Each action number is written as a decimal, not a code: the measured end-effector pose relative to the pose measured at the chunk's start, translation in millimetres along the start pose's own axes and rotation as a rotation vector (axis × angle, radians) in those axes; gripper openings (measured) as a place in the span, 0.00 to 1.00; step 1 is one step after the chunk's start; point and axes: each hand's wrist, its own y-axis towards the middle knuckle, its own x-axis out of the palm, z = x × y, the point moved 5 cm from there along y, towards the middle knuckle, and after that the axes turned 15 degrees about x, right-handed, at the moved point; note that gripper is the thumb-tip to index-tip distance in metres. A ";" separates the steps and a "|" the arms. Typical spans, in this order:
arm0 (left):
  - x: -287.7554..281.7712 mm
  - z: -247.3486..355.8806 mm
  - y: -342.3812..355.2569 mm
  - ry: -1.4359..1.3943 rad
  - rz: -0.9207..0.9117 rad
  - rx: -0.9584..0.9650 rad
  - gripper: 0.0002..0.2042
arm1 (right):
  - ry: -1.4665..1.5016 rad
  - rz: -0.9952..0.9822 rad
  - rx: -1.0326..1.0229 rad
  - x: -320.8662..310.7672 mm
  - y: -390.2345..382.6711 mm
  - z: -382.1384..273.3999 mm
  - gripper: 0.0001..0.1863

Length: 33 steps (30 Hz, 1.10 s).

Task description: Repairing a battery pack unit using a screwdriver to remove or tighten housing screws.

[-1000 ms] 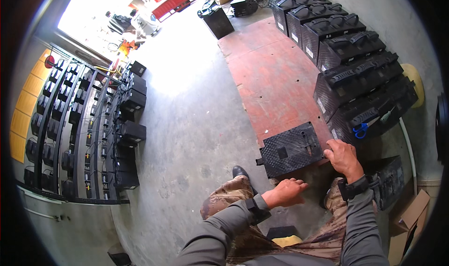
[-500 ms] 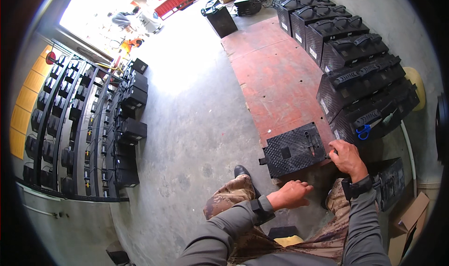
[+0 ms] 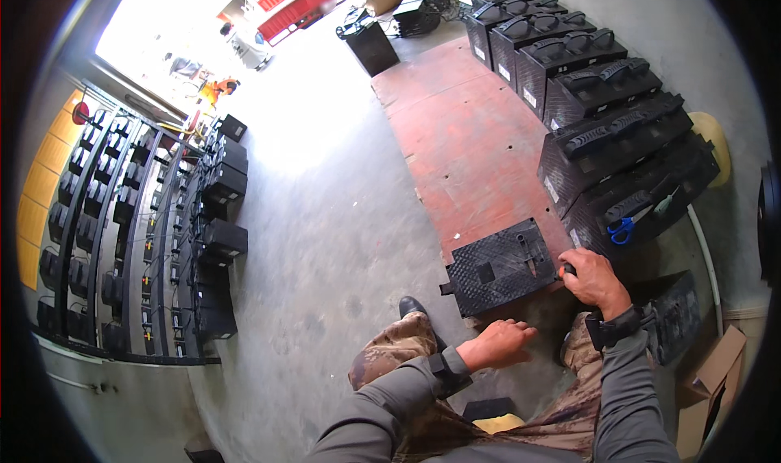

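Observation:
A black textured box point(image 3: 482, 281) lies flat at the near end of the red board, a dark square and a slim recess on its top. At its right edge my right hand point(image 3: 598, 280) is closed round a small handle point(image 3: 569, 268), black with an orange-red end; the rest of that tool is hidden. My left hand point(image 3: 498, 343) hovers below the box's near edge, fingers loosely bent and holding nothing. It appears apart from the box.
Black cases with handles point(image 3: 614, 170) line the right wall, blue scissors point(image 3: 621, 231) on the nearest. Under the box runs the red board point(image 3: 455, 137). A rack of black devices point(image 3: 122, 227) stands left. Cardboard point(image 3: 712, 382) leans at lower right. People are at the far doorway.
The black and orange-red handle now shows in my right hand. My view has shifted slightly, moving the box and cases a little left in the picture. My left hand stays nearly in place.

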 end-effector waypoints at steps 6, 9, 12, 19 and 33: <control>-0.3 -1.2 -2.3 -0.009 0.003 -0.016 0.31 | -0.106 -0.067 0.225 -8.3 0.5 -5.6 0.19; -1.4 -2.1 -2.8 -0.011 0.013 -0.011 0.32 | -0.025 0.030 0.074 -19.0 -9.7 -19.1 0.19; 0.9 -2.7 -1.9 -0.012 0.012 -0.011 0.32 | 0.046 0.048 -0.014 -11.6 -6.1 -11.2 0.18; -0.2 -2.0 -2.6 -0.011 -0.006 -0.034 0.32 | -0.089 -0.050 0.204 -8.3 -2.5 -6.4 0.19; 1.4 -5.6 -3.0 0.002 0.000 0.007 0.30 | -0.011 -0.025 0.082 2.7 -3.1 3.9 0.17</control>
